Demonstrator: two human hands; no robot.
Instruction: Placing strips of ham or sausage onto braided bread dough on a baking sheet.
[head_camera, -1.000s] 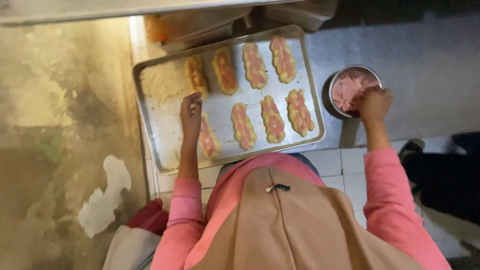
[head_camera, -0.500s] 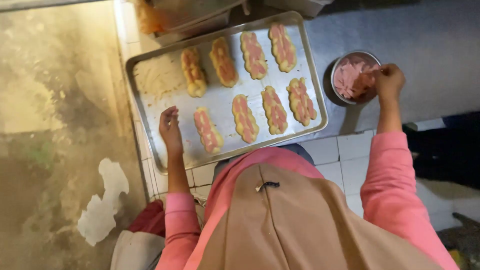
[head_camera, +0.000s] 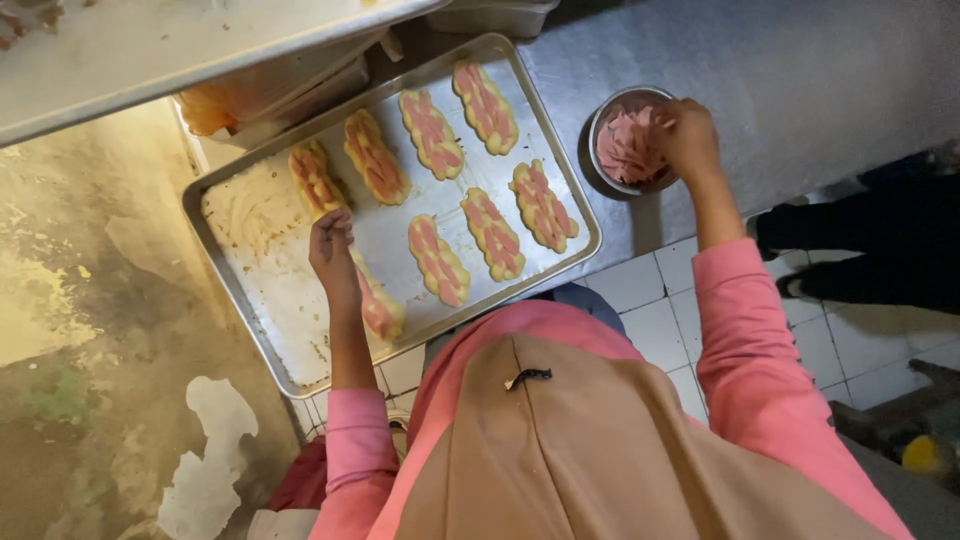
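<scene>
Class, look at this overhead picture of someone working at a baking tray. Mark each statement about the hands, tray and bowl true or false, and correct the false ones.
1. The right hand is at the small metal bowl of pink slices. True.
2. The left hand hangs over the floor, away from the baking tray. False: it is over the tray, at a pink-topped dough piece.
3. The bowl stands on the tray. False: it stands on the metal counter, beside the tray.
4. The tray's left part holds no dough pieces. True.
5. The dough pieces are plain. False: each visible one carries pink strips.
</scene>
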